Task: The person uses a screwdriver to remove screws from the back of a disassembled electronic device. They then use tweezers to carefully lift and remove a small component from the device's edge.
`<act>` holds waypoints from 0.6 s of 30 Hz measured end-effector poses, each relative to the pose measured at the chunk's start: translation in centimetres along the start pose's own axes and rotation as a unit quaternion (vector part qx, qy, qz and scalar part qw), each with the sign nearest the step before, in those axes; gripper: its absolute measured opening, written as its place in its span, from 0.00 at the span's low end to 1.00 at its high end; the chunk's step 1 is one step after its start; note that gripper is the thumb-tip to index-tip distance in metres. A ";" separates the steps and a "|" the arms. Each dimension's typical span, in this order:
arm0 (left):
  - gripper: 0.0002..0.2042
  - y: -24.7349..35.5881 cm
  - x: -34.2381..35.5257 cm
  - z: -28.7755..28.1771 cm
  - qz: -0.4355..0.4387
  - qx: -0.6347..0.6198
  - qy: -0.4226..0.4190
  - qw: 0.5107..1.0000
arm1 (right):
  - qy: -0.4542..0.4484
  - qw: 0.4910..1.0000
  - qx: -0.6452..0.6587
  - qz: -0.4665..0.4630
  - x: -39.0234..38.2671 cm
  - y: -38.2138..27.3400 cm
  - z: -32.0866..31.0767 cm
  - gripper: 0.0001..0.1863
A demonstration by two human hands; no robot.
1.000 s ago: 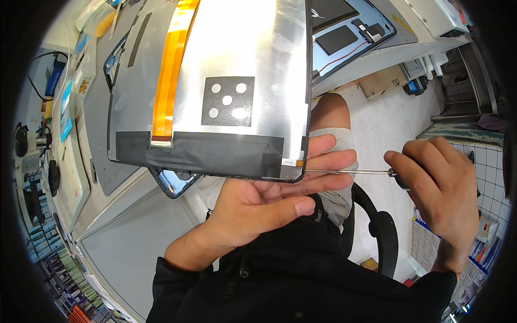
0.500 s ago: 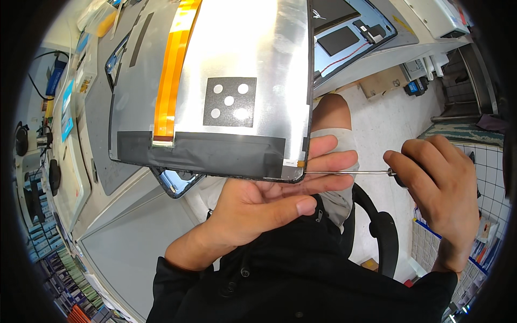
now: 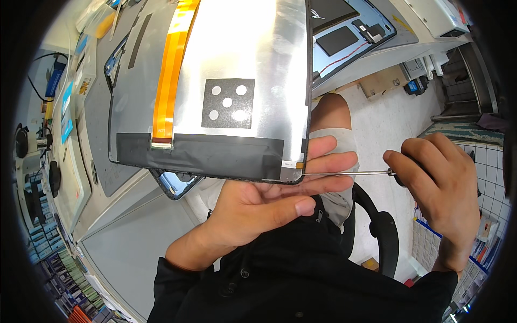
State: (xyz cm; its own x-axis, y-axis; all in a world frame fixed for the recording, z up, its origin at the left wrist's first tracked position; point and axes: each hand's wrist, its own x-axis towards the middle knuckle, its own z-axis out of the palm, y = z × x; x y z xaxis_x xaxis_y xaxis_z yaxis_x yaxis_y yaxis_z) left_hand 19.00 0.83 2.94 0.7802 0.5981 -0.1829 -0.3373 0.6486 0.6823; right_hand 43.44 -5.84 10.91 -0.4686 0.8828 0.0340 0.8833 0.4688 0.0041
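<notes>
A tablet screen panel [image 3: 274, 107] lies with its silver metal back up, overhanging the bench edge. An orange flex cable [image 3: 166, 97] runs along it to a black taped strip [image 3: 215, 153] at the near edge. Beneath the near right corner is my left hand [image 3: 258, 210], palm up with fingers stretched out and apart, the corner resting over it. My right hand [image 3: 441, 180] is closed round the mostly hidden handle of a screwdriver [image 3: 350, 173]. Its thin metal shaft points left, the tip reaching the panel's corner; whether it touches cannot be made out.
Under the panel a blue tablet housing [image 3: 336, 43] shows at the upper right, with a red wire and black parts. The grey work mat [image 3: 99, 145] covers the bench. A chair armrest [image 3: 383, 231] stands right of my lap; stacked goods line the lower left.
The panel has shifted very slightly left and toward me. Both hands and the screwdriver stay almost where they were.
</notes>
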 end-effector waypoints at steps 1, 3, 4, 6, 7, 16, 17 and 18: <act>0.33 0.0 0.0 0.0 0.001 0.000 0.000 1.000 | 0.000 1.000 0.000 -0.001 0.0 0.0 0.0 0.20; 0.33 0.0 0.0 0.0 0.000 0.000 0.001 1.000 | -0.001 1.000 0.002 0.000 0.0 0.0 0.0 0.20; 0.33 0.0 0.0 0.0 -0.001 0.000 0.001 1.000 | -0.001 1.000 0.002 0.001 -0.1 0.0 0.0 0.20; 0.32 -0.3 0.0 -1.1 0.017 0.005 -0.072 0.997 | 0.002 1.000 0.002 0.002 -0.1 0.0 0.1 0.21; 0.31 -0.4 0.0 -1.5 0.027 0.007 -0.107 0.994 | 0.003 1.000 0.002 0.001 -0.1 0.0 0.2 0.21; 0.31 -0.1 0.1 -1.5 0.007 0.004 -0.095 0.995 | 0.015 0.999 0.042 0.026 -0.8 0.0 0.5 0.25; 0.31 0.1 0.0 -1.4 -0.010 0.011 -0.079 0.997 | 0.018 0.997 0.068 0.031 -1.1 0.2 0.4 0.27; 0.32 0.2 -0.5 -1.2 -0.027 0.018 -0.063 0.997 | 0.022 0.995 0.094 0.036 -1.4 0.3 0.5 0.28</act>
State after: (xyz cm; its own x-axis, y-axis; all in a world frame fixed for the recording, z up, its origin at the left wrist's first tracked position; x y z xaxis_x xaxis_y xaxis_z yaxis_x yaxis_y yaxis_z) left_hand 17.90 1.23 2.28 0.8578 0.4971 -0.1306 -0.2756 0.6593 0.6995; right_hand 44.34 -6.88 10.36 -0.4002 0.9136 0.0712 0.8944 0.4064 -0.1867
